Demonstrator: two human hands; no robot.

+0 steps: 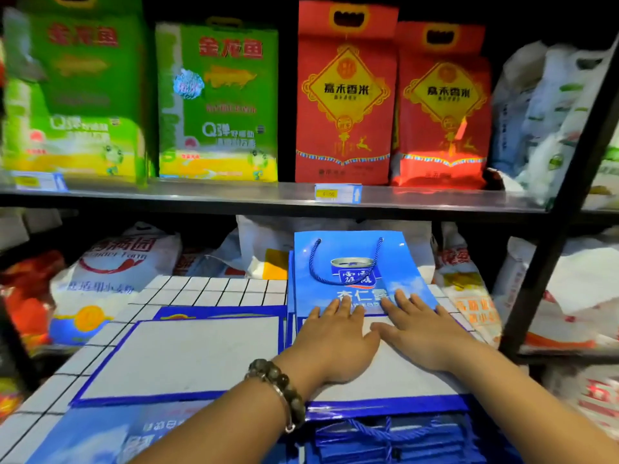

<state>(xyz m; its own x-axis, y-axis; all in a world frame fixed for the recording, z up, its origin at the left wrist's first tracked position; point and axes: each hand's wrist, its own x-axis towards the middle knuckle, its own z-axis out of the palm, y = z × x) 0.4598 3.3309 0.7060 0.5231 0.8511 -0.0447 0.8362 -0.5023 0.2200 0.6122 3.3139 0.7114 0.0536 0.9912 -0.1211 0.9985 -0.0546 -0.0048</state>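
Note:
A blue paper gift bag (355,262) with a blue cord handle and a printed can lies flat on a white tiled counter (207,289). My left hand (335,343), with a bead bracelet on the wrist, presses flat on the bag's folded grey bottom panel. My right hand (422,333) lies flat beside it, fingers straight, fingertips reaching the blue printed face. Both thumbs nearly touch. Another flattened bag (181,356), grey side up with a blue border, lies to the left.
More folded blue bags (388,437) are stacked at the near edge. Behind stands a metal shelf (268,195) with green rice bags (217,102) and red rice bags (345,95). White flour sacks (114,262) fill the lower shelf. A black shelf post (549,242) rises at right.

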